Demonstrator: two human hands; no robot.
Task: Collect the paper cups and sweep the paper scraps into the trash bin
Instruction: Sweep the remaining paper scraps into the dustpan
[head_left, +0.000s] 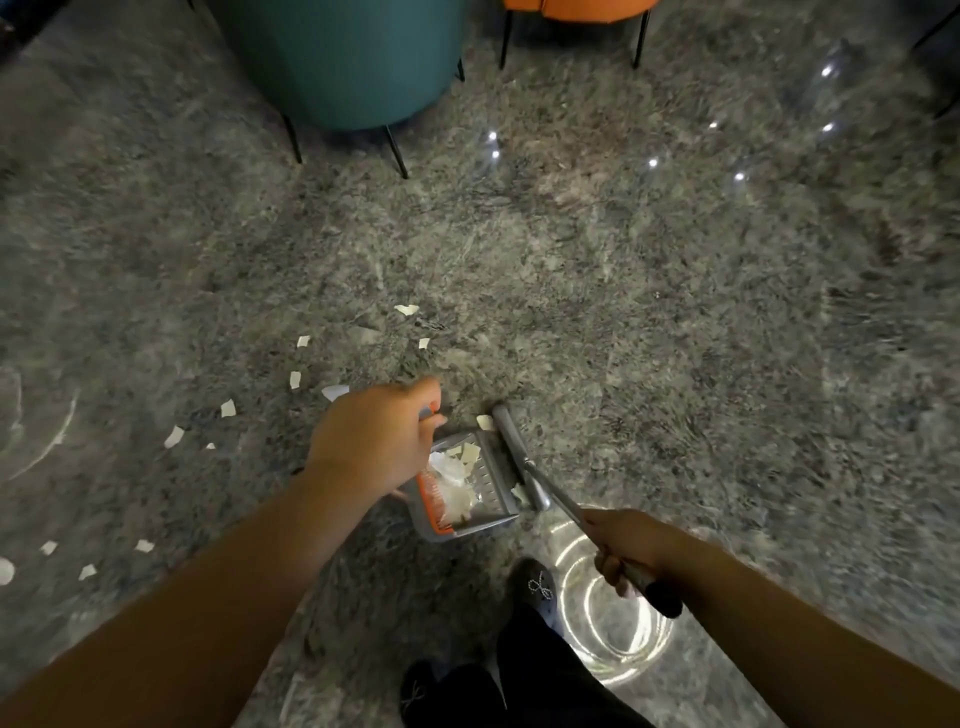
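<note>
A grey dustpan (493, 506) with an orange edge stands on the marble floor and holds crumpled white paper and scraps. My left hand (374, 441) grips the dustpan's handle from above. My right hand (626, 545) grips the metal handle of a broom (511, 441), whose grey head lies against the pan's right side. White paper scraps (228, 409) lie scattered on the floor to the left and ahead of the pan. No paper cup is in view.
A teal chair (343, 57) on thin black legs stands at the back left, an orange chair (571, 10) behind it to the right. My dark shoes (535, 584) are just below the dustpan. Ceiling lights glare on the glossy floor.
</note>
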